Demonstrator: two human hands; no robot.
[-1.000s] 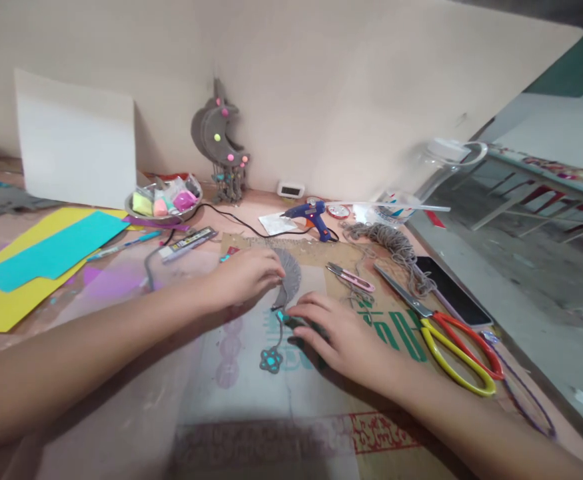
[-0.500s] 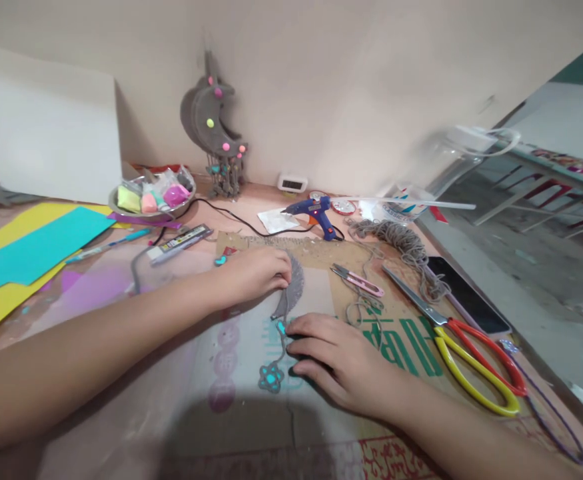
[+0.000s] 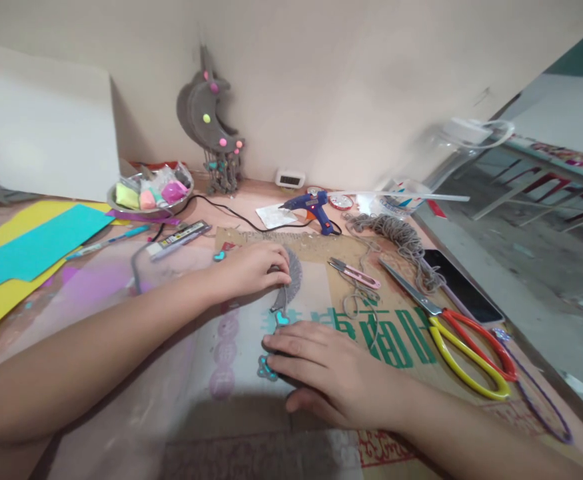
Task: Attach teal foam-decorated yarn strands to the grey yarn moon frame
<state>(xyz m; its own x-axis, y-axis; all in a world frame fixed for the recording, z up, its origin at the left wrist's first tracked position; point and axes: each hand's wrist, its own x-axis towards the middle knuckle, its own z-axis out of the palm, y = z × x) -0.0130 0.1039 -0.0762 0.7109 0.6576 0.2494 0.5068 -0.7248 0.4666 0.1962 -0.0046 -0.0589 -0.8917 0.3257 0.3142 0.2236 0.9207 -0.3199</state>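
Note:
A grey crescent moon (image 3: pixel 295 275) lies on the printed cardboard sheet. My left hand (image 3: pixel 257 268) rests over its left side, fingertips pinched on a thin grey yarn strand that runs down from there. Below the moon's tip, on the strand, sits a turquoise heart (image 3: pixel 282 319) with a grey edge. My right hand (image 3: pixel 324 365) lies palm down with its fingers stretched out, just under the heart. Its fingertips reach the grey-and-turquoise flower (image 3: pixel 265 369), which they partly cover. Another turquoise heart (image 3: pixel 220 255) is left of my left hand.
A blue glue gun (image 3: pixel 316 208) stands behind the cardboard. At the right are pink thread snips (image 3: pixel 355 273), a grey yarn pile (image 3: pixel 396 237), large scissors (image 3: pixel 466 347) and a phone (image 3: pixel 464 287). A clay-filled bowl (image 3: pixel 186 193) and a finished moon hanging (image 3: pixel 198 120) are further back.
My right hand has moved left and slightly down, its fingers now over the yarn and the flower's edge. My left hand stays at the moon. The whole view has shifted slightly.

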